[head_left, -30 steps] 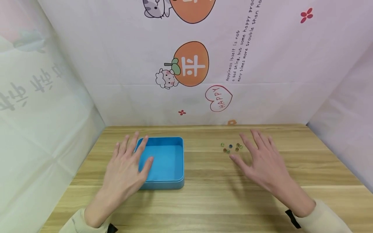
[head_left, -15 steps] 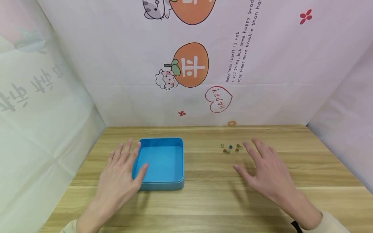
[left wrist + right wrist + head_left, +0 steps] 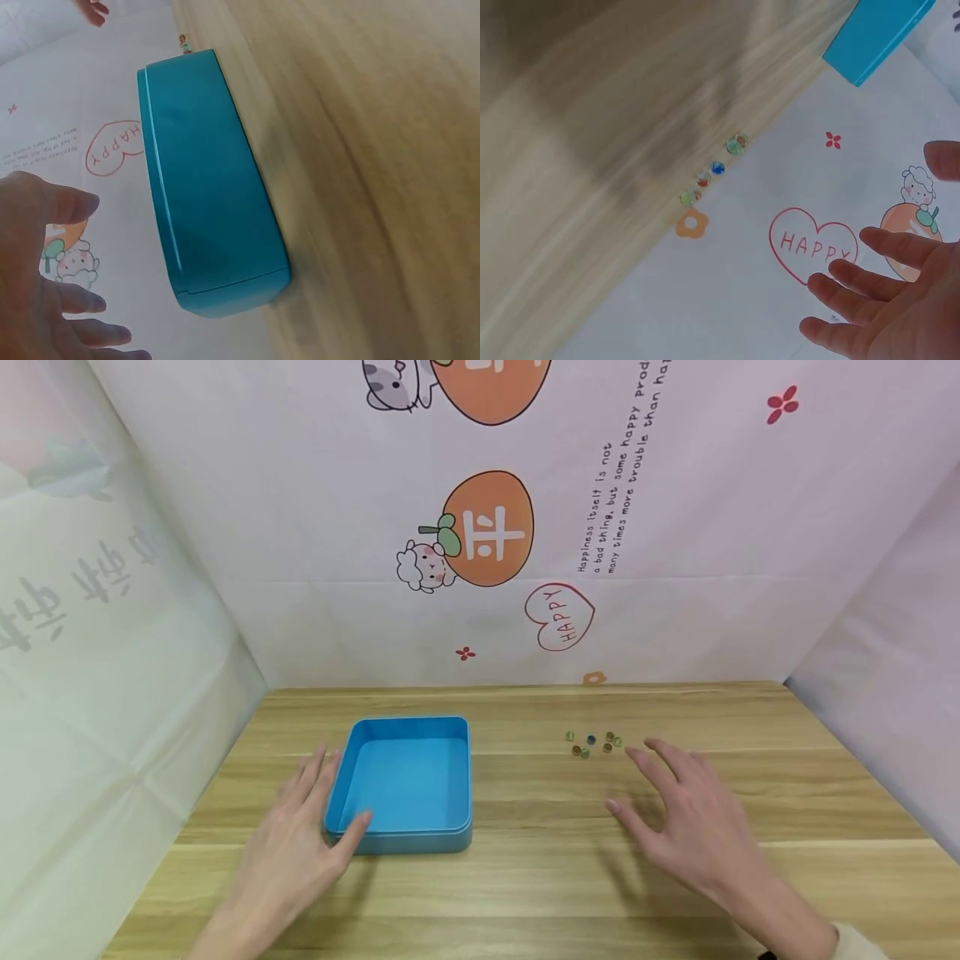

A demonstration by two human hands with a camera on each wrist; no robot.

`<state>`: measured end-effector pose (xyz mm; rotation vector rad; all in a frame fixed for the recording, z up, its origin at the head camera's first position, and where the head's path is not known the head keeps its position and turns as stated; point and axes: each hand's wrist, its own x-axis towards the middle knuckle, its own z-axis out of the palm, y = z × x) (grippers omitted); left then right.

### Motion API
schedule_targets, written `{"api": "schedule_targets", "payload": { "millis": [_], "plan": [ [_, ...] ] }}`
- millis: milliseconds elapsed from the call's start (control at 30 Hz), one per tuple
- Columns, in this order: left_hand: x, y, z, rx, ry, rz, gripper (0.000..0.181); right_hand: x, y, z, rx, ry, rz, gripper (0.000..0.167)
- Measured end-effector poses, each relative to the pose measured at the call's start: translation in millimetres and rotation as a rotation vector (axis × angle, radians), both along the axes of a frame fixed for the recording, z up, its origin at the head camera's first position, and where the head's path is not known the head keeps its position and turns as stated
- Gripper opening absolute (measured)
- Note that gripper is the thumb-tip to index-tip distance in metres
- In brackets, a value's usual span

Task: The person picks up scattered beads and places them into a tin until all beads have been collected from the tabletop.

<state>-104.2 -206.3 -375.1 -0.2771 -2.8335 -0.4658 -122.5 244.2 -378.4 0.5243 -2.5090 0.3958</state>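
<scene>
Left grip [image 3: 291, 842] and right grip [image 3: 699, 820] have drawn back, loosely spread, over wooden table [image 3: 536, 893]; printed cloth [image 3: 330, 527] behind.

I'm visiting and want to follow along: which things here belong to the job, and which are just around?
Likely the job's:
open blue box, by the left hand
small marbles, near the right hand

Just surroundings:
wooden table
printed backdrop

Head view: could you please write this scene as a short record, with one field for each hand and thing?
Box: blue, open-topped, left of the marbles
Marbles: seven visible; green, brown and blue; loosely grouped
Left hand: near the box's left side, holding nothing
Right hand: near the marbles, holding nothing
Table: wood-grain top
Backdrop: white, printed
</scene>
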Motion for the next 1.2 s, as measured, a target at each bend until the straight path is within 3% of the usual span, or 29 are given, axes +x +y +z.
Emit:
{"api": "schedule_targets", "payload": {
  "millis": [200, 400, 533, 867, 1000, 1200],
  "plan": [
    [1.6, -4.4, -5.2, 0.109, -0.073, 0.028, 0.095, 4.5, 0, -5.2, -0.069, -0.022, 0.007, 0.064],
    [-0.4, -8.5, -15.8, 0.204, -0.127, 0.048, 0.098, 6.9, 0, -15.6, -0.092, 0.018, 0.040, 0.066],
    [-2.3, -11.1, -22.7, 0.257, -0.165, 0.066, 0.101, 6.4, 1, -18.3, -0.128, -0.003, 0.044, 0.062],
    [-7.3, -11.3, -26.5, 0.324, -0.326, 0.079, 0.105, -3.4, 11, -15.6, -0.328, -0.197, 0.019, 0.049],
    [-8.3, -12.3, -26.7, 0.361, -0.336, 0.071, 0.102, -11.1, 19, -14.4, -0.399, -0.285, 0.008, 0.044],
    [-8.6, -13.4, -27.5, 0.419, -0.340, 0.046, 0.097, -19.7, 32, -12.8, -0.565, -0.523, -0.028, 0.045]
  ]
}}
